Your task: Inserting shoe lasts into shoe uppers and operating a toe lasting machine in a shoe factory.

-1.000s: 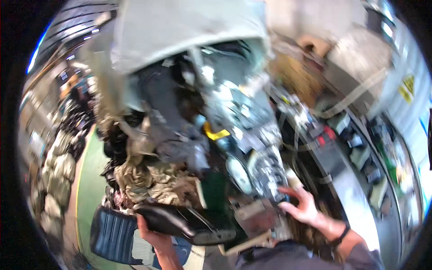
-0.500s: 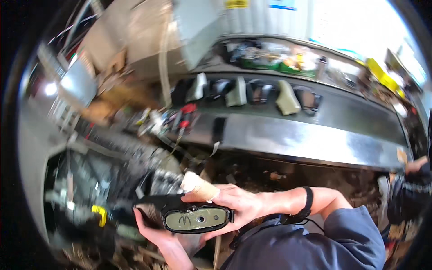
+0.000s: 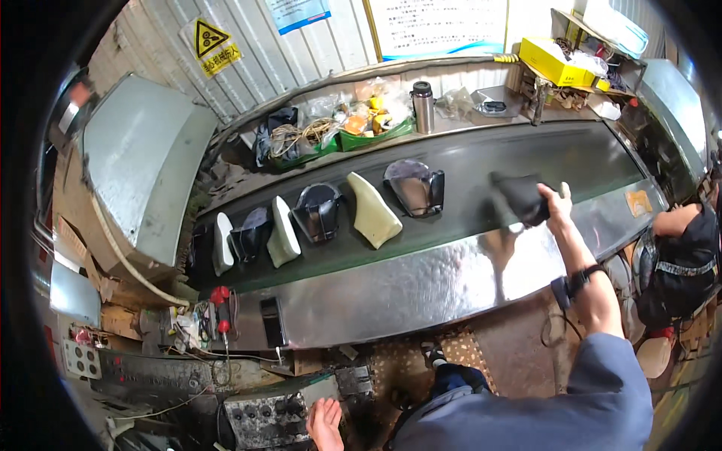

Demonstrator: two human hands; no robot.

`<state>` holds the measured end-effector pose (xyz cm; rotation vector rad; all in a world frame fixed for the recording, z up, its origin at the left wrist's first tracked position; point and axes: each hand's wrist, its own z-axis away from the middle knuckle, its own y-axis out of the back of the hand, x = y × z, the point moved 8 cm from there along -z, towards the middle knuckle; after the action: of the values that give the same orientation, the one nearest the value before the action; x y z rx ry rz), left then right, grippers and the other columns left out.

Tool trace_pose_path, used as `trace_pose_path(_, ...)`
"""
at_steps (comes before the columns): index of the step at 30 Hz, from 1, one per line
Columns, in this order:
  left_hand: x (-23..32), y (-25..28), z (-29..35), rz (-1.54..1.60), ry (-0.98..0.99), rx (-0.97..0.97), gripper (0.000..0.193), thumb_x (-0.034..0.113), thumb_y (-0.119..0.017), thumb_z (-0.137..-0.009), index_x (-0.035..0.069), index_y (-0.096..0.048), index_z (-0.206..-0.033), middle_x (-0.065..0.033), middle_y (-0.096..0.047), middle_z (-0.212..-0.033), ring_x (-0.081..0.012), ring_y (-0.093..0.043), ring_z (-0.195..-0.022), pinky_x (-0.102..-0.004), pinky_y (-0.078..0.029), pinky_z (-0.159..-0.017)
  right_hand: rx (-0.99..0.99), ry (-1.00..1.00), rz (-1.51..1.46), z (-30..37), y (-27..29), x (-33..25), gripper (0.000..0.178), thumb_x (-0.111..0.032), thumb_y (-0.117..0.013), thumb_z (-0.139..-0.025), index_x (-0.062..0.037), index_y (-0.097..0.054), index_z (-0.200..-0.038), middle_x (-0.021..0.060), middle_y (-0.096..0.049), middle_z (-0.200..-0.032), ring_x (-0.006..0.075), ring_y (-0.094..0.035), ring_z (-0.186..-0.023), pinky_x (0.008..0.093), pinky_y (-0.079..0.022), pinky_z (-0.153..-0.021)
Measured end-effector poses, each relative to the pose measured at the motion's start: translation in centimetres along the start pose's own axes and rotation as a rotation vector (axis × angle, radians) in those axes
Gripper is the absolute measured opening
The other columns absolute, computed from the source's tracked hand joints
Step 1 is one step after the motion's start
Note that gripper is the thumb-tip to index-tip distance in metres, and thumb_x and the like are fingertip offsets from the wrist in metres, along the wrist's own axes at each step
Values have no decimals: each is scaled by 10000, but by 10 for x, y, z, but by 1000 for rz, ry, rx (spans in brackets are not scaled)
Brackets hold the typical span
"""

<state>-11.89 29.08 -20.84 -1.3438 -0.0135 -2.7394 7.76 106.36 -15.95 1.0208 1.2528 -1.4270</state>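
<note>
Holding: R hand (image 3: 558,201) pinching rt end of dark piece (image 3: 520,197); piece blurred, exact shape unclear.
Dark piece: over dark band (image 3: 466,199) of worktop (image 3: 398,289), well rt of the row; can't tell if touching or just above.
R arm: reaching fwd, dark wristband (image 3: 582,281) on wrist, blue-grey sleeve (image 3: 611,368) above elbow.
L hand (image 3: 325,425): free, low ctr-left at pic's lower edge, fingers extended & only slightly parted; nearest thing is knob panel (image 3: 263,417), just left.
Row on band: black shaped pcs (image 3: 316,214) alternating w/ cream wedge forms (image 3: 373,212), set apart; rightmost is a black pc w/ brownish face.
Worktop front: bright metal strip; black phone (image 3: 272,323) nr left end, red-handled item (image 3: 221,308) left of it; tan scrap (image 3: 638,203) at far rt.
Behind band: green trays (image 3: 380,137) w/ plastic bags & bits; steel flask (image 3: 423,109) standing upright just rt of them.
Back rt: yellow box (image 3: 553,64) on small stand, stuff inside.
Wall: corrugated; yellow warning sign (image 3: 212,46) upper left.
Left side: big grey hood (image 3: 143,165).
Co-worker: part of person in dark clothes (image 3: 681,259), far rt edge, nr worktop end.
</note>
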Motion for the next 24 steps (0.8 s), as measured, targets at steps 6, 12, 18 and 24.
trace_pose_path(6, -9, -29, -16, 18, 81, -36, 516, 226, -551, -980, -107, -447, -1359, -291, -511, -1360, -392, -542, -1247, -452, -472, -1041, 2, -87, -167, -124, 30, 159, 807, 13, -657, -859, -232, -216, -1490, 135, -636, -874, 249, -629, -596, 374, -527, -494)
trace_pose_path(12, 35, -30, -28, -34, -22, -76, 543, 242, -595, -969, -109, -442, -1355, -277, -548, -1320, -377, -572, -1212, -447, -487, -1023, -386, -630, 121, 92, -216, 242, 1146, -106, -703, -888, -438, 215, -1491, 186, -574, -1170, 286, -653, -834, 444, -581, -722)
trace_pose_path(18, 85, -132, -72, -377, -47, -184, 401, 273, -586, -988, -46, -553, -1229, -181, -636, -1149, -294, -657, -1051, -391, -524, -916, -70, -531, -210, 52, -219, 220, 1043, -47, -723, -852, -342, -16, -1559, 53, -573, -905, 140, -487, -631, 362, -493, -648)
trace_pose_path(24, 76, -246, -146, -627, -123, -499, 394, 160, -669, -920, -18, -576, -1259, -107, -656, -1118, -192, -649, -989, -319, -522, -864, -5, -159, -401, 70, -100, 74, 843, 5, -671, -849, -235, -259, -1544, -53, -452, -732, 46, -411, -569, 214, -336, -511)
